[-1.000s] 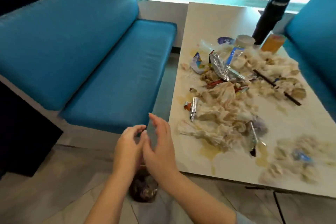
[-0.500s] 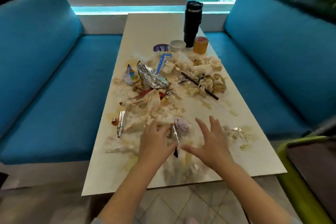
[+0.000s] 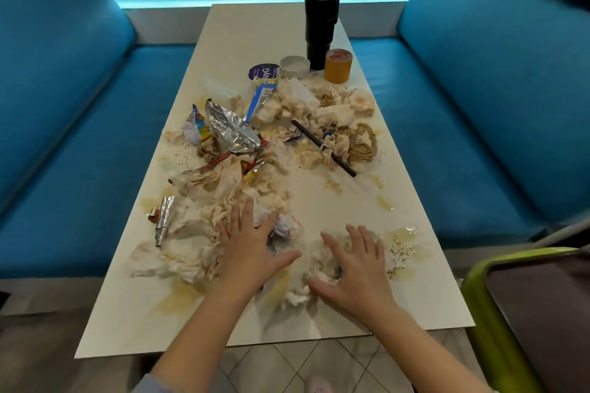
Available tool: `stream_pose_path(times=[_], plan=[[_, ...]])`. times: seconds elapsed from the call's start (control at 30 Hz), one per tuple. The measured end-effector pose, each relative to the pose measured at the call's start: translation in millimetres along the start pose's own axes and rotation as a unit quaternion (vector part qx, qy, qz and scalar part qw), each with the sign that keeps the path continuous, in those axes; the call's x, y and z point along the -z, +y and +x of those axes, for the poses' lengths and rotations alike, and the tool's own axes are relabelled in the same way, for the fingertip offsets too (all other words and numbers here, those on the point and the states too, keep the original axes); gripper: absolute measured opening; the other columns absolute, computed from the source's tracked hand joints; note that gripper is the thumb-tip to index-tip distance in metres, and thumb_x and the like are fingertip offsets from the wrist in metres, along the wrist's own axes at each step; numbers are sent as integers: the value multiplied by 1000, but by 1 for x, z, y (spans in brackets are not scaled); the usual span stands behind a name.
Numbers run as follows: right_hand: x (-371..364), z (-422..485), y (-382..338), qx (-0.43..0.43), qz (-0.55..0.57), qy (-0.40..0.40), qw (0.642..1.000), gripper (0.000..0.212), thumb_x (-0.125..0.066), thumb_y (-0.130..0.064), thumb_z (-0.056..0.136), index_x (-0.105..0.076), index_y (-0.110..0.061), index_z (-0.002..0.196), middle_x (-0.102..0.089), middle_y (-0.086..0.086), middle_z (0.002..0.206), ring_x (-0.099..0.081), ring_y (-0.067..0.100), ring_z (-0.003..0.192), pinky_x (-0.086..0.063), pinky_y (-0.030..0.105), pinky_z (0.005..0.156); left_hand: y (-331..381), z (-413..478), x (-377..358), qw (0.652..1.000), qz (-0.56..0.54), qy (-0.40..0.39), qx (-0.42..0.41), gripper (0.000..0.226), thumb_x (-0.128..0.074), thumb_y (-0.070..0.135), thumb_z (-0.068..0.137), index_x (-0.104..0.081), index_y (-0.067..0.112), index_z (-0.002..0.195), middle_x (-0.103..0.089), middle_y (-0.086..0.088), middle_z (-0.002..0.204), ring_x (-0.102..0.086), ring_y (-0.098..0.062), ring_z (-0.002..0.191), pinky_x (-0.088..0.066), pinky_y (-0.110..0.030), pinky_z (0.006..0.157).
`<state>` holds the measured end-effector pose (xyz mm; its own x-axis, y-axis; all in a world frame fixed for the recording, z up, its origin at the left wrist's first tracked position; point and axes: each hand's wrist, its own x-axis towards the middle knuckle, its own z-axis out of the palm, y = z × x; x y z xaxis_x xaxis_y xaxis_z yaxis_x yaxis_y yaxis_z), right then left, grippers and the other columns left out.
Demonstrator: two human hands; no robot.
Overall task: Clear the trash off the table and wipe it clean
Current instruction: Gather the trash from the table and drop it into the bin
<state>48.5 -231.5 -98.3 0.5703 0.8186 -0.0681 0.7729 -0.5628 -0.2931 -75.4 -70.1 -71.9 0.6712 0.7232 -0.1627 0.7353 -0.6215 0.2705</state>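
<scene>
I'm on the gathering step. My left hand (image 3: 245, 252) lies flat with fingers spread on soiled napkins (image 3: 188, 230) at the near end of the table (image 3: 255, 32). My right hand (image 3: 354, 268) arches, splayed, over a crumpled tissue wad (image 3: 319, 262), and neither hand grips anything. Next, I judge, both hands must curl and scoop the heap together before any wiping.

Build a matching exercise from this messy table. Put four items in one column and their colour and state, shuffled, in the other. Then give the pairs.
Column one
1. tumbler
2. foil wrapper
3. straw
4. small cup

Column two
A. silver, crumpled
B. orange, standing upright
C. black, thin, lying flat
D. black, tall, standing upright

Pairs: 1-D, 2-A, 3-C, 4-B
</scene>
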Motion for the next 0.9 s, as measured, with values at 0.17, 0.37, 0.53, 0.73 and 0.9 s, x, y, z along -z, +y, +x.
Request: stream_pose_path(times=[0.17,0.37,0.53,0.73,0.9], plan=[[-9,7,11,37,31,155,987,40,-60,-41,72,-62,-29,110,-54,8,113,-53,31,106,-44,47,86,5,3,-12,995,-68,59,35,88,-47,87,62,-40,39,136,-8,-3,158,4,-25,146,-4,-50,118],[-19,15,23,86,47,218,971,48,-81,-7,59,-61,-19,100,-56,10,101,-58,32,92,-47,44,76,12,14,-27,989,-31,127,67,64,-60,67,73,-46,21,116,-35,-9,141,-22,-30,139,-22,-48,113],[-20,23,29,106,67,230,965,40,-83,0,58,-68,-13,93,-57,11,95,-58,31,83,-47,37,69,10,14,-31,979,-59,193,37,44,-72,31,71,-54,15,108,-51,-8,120,-44,-30,117,-39,-45,96],[-15,30,31,126,109,238,957,33,-80,7,60,-70,-12,84,-56,10,91,-48,23,84,-45,32,66,3,11,-26,962,-150,229,4,44,-71,11,71,-56,11,112,-48,-10,122,-44,-31,113,-45,-41,89],[0,38,18,114,178,254,944,29,-72,9,67,-70,-13,87,-52,7,93,-48,20,84,-50,39,65,8,9,2,930,-246,272,3,43,-66,6,72,-56,20,111,-43,-1,121,-50,-26,104,-52,-29,72]])
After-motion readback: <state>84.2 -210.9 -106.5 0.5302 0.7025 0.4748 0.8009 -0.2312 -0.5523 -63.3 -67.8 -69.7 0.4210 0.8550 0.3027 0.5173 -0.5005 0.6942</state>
